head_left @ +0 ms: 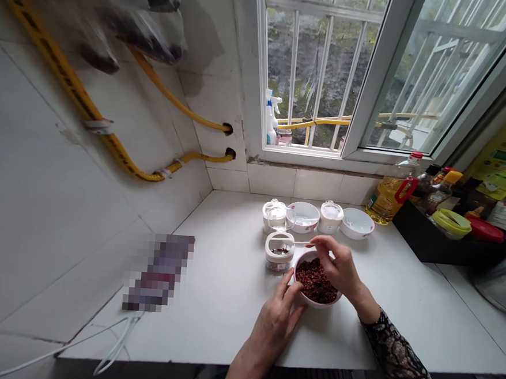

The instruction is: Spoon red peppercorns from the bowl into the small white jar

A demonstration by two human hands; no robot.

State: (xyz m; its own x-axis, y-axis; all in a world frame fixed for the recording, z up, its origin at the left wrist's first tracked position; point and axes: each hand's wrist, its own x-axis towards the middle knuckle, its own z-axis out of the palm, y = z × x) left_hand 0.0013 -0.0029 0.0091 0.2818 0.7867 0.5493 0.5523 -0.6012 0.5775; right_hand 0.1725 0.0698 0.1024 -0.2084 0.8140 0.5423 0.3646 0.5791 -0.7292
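A white bowl [312, 303] stands on the counter, filled with dark red-brown dried spice [316, 279] that looks like Sichuan peppercorns. My left hand [273, 315] grips the bowl's left side, thumb near the rim. Above the bowl's far edge, my right hand [338, 266] pinches the handle of a small white spoon [300, 243]. That spoon reaches leftward over the mouth of a clear-bodied jar [278, 264] with a white rim, its lid raised. Some dark red bits lie inside the jar. I cannot make out what the spoon's tip carries.
Behind are two lidded white jars [331, 218] and two white bowls [357, 224]. An oil bottle [386, 196] and a black box [423, 233] of condiments stand right. A blurred dark object [160, 272] with a white cable [116, 347] lies left.
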